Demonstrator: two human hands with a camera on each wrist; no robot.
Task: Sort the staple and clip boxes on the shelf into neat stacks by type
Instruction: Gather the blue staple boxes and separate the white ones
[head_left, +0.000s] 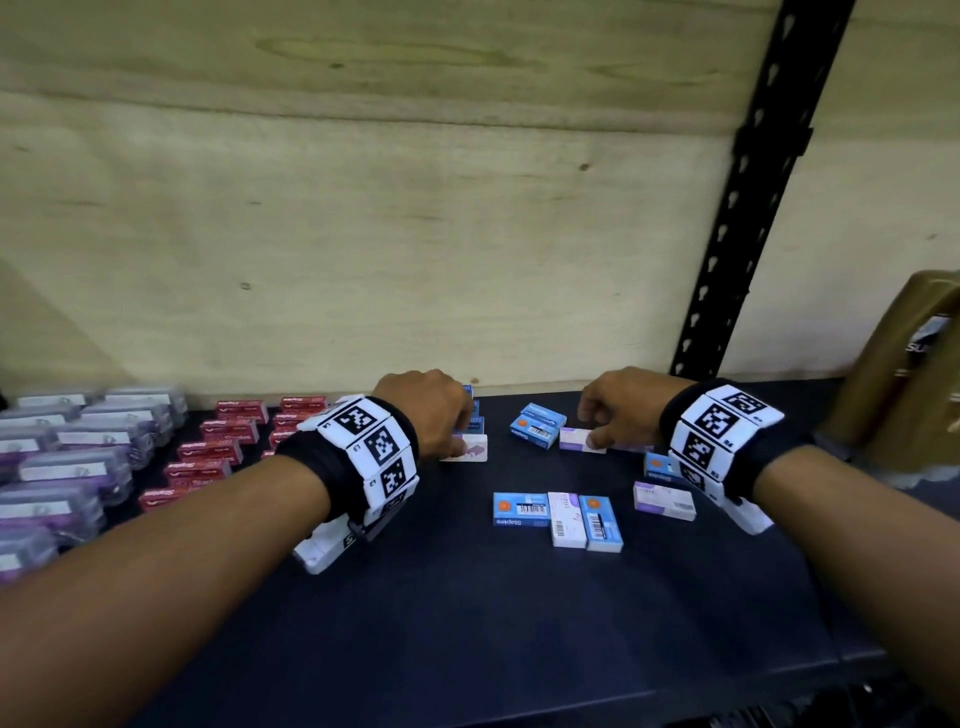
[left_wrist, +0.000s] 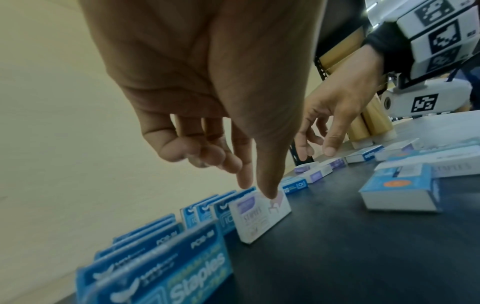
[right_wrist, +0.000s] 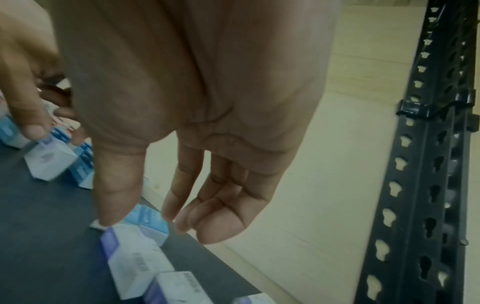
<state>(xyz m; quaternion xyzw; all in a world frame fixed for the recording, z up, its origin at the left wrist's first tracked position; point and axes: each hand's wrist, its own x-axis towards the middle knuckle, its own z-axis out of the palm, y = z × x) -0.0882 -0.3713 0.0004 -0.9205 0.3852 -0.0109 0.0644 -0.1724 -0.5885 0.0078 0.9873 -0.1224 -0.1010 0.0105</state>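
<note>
- Plywood backs the dark shelf (head_left: 519, 597), with a black slotted upright (head_left: 727, 249) at right.
- Left hand (head_left: 423, 410) reaches down, fingers loose, thumb tip touching a white-and-purple staple box (left_wrist: 259, 216) standing beside upright blue staple boxes (left_wrist: 205, 211).
- Right hand (head_left: 621, 408) hovers with relaxed fingers, thumb touching another white box (head_left: 582, 439).
- Red boxes (head_left: 208, 452) and clear clip boxes (head_left: 78, 447) sit in rows at left.

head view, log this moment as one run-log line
left hand: thumb on upright white staple box beside blue row | right hand: touching flat white box | sorting unfinished
</note>
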